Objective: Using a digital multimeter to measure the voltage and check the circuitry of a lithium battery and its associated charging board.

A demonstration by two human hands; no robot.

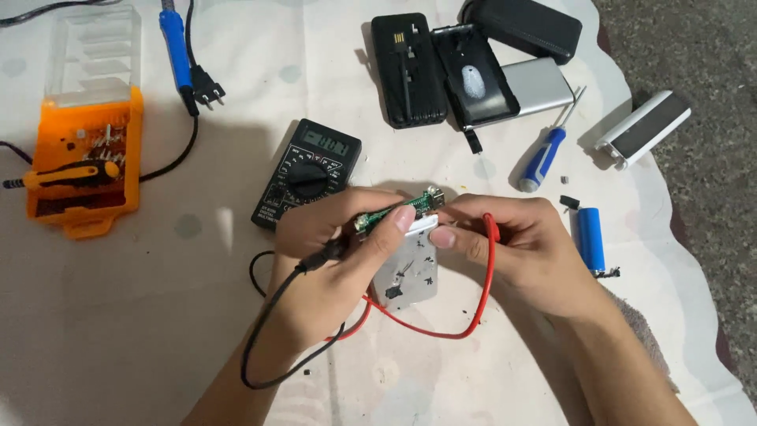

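Bright even overhead light, soft shadows — sharp, slight glare

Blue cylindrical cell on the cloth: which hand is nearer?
Right. The right hand is just left of the blue cell, not touching it. The left hand is farther off, beyond the silver pack both hands hold.

Bare cloth-covered surface (118, 315) seen lower left: wide room there. Way forward blocked by black meter (307, 173), just past left hand (315, 260). Red wire (465, 315) and black wire (264, 347) looped around both wrists. Right of right hand (512, 244): blue battery (590, 239) near, blue screwdriver (544, 154) beyond. Far left blocked by orange tool case (83, 158). Black cases (441, 71) crowded along top.
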